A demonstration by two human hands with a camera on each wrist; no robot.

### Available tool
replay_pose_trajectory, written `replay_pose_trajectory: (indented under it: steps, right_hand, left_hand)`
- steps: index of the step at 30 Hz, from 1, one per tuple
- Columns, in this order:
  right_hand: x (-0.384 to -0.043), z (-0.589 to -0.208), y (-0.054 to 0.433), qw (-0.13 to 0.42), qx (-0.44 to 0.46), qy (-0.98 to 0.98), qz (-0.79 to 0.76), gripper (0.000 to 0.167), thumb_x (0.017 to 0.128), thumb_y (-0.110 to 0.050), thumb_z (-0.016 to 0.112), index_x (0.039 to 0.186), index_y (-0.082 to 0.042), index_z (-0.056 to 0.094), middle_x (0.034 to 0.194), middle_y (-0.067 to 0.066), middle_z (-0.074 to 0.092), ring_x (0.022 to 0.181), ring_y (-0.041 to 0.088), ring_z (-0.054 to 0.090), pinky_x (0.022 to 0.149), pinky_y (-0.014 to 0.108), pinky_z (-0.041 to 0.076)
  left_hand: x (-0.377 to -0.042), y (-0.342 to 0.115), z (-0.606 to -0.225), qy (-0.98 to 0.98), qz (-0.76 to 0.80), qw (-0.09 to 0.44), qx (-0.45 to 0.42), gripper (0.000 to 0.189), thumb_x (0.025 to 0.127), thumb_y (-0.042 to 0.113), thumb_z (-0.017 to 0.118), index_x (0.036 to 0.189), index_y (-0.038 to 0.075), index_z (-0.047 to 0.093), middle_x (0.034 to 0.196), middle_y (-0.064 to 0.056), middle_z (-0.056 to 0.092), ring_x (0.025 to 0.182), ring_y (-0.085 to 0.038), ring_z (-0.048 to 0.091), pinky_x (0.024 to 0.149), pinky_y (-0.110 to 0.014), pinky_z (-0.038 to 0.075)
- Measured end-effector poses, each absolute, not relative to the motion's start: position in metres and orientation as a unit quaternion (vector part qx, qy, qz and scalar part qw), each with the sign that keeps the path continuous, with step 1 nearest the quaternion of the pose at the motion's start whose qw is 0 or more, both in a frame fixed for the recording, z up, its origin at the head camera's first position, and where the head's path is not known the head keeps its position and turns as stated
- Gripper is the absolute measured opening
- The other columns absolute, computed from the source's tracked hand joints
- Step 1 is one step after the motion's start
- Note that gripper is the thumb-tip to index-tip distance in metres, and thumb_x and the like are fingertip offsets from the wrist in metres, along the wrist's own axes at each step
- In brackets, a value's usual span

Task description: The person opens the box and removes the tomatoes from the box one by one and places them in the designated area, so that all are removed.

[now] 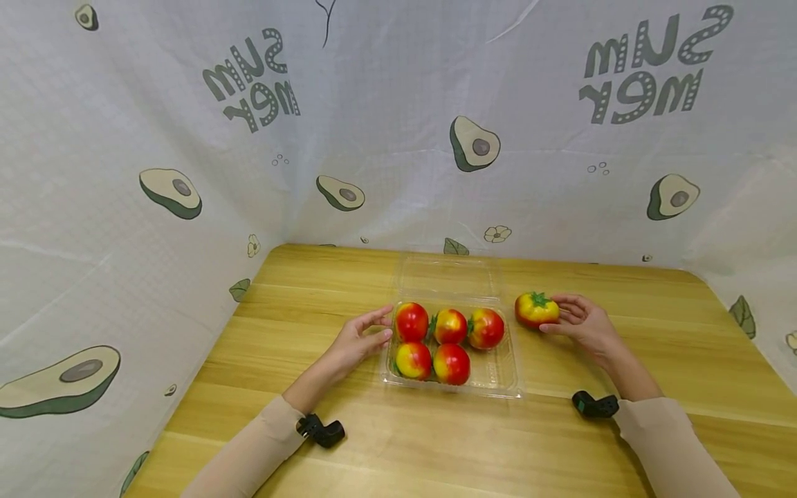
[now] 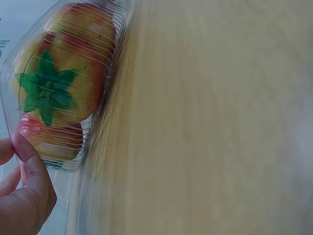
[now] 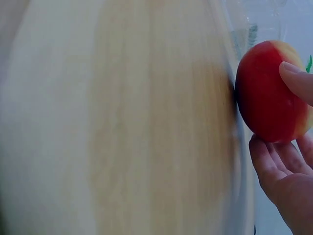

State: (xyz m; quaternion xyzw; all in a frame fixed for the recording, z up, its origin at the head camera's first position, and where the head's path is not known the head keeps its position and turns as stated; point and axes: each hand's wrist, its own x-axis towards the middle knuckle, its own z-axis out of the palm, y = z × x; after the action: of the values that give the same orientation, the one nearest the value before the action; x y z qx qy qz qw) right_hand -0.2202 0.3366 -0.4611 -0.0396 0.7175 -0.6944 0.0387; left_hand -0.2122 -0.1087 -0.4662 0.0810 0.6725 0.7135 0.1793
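My right hand [image 1: 588,328] grips a red-and-yellow toy tomato [image 1: 529,315] with a green leafy top, just right of the clear plastic box [image 1: 498,377]. In the right wrist view, the thumb lies on the side of the tomato [image 3: 261,93] and the other fingers are at its lower end. Inside the box sit three similar tomatoes [image 1: 412,322] in the back row and two [image 1: 452,364] in front. At the box's left side, my left hand [image 1: 353,346] touches the edge with thumb and fingertips lightly bent; the left wrist view shows this hand [image 2: 29,196] at a corner.
The box's clear lid [image 1: 448,277] lies folded back toward the far edge of the wooden table [image 1: 349,449]. Behind and on both sides hangs a white cloth [image 1: 386,90] printed with avocados. A black wrist camera [image 1: 324,432] is strapped on each arm.
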Motion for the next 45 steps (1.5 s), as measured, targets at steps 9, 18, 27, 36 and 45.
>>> replay_pose_trajectory:
  steps: [9, 18, 27, 36, 45]
  right_hand:
    - [-0.217, -0.461, 0.338, 0.039, -0.034, 0.720, -0.692, 0.051, 0.082, 0.010, 0.077, 0.124, -0.002, 0.053, 0.109, -0.014, 0.064, 0.100, -0.004, 0.061, 0.084, 0.013, 0.051]
    - [-0.212, -0.458, 0.337, 0.034, -0.040, 0.713, -0.699, 0.053, 0.080, 0.012, 0.077, 0.125, 0.001, 0.052, 0.110, -0.013, 0.064, 0.101, -0.004, 0.062, 0.085, 0.014, 0.052]
    - [-0.207, -0.456, 0.337, 0.028, -0.071, 0.699, -0.711, 0.054, 0.080, 0.018, 0.072, 0.127, 0.008, 0.048, 0.115, -0.009, 0.065, 0.106, -0.001, 0.062, 0.089, 0.016, 0.051]
    - [-0.201, -0.453, 0.340, 0.034, -0.077, 0.709, -0.700, 0.057, 0.081, 0.017, 0.072, 0.131, 0.008, 0.046, 0.119, -0.009, 0.062, 0.110, -0.001, 0.060, 0.093, 0.017, 0.048]
    - [-0.195, -0.447, 0.340, 0.016, -0.090, 0.691, -0.718, 0.056, 0.082, 0.020, 0.070, 0.131, 0.008, 0.046, 0.124, -0.005, 0.063, 0.113, 0.001, 0.060, 0.095, 0.018, 0.047]
  left_hand:
    - [-0.213, -0.109, -0.468, 0.670, 0.716, 0.178, 0.084, 0.054, 0.097, 0.003, 0.063, 0.149, 0.006, 0.047, 0.128, -0.019, 0.051, 0.084, -0.011, 0.059, 0.079, -0.020, 0.055]
    - [-0.213, -0.109, -0.469, 0.669, 0.717, 0.177, 0.088, 0.054, 0.097, 0.003, 0.063, 0.148, 0.005, 0.047, 0.127, -0.019, 0.051, 0.083, -0.011, 0.059, 0.079, -0.020, 0.056]
    - [-0.210, -0.108, -0.465, 0.674, 0.713, 0.173, 0.084, 0.053, 0.098, 0.004, 0.063, 0.148, 0.007, 0.048, 0.127, -0.019, 0.051, 0.082, -0.010, 0.058, 0.077, -0.018, 0.055]
    - [-0.210, -0.109, -0.467, 0.673, 0.714, 0.176, 0.083, 0.053, 0.098, 0.003, 0.063, 0.148, 0.007, 0.048, 0.129, -0.020, 0.050, 0.083, -0.011, 0.059, 0.078, -0.019, 0.055]
    - [-0.210, -0.108, -0.466, 0.673, 0.714, 0.174, 0.083, 0.053, 0.098, 0.003, 0.063, 0.148, 0.007, 0.048, 0.128, -0.019, 0.051, 0.082, -0.011, 0.058, 0.077, -0.018, 0.055]
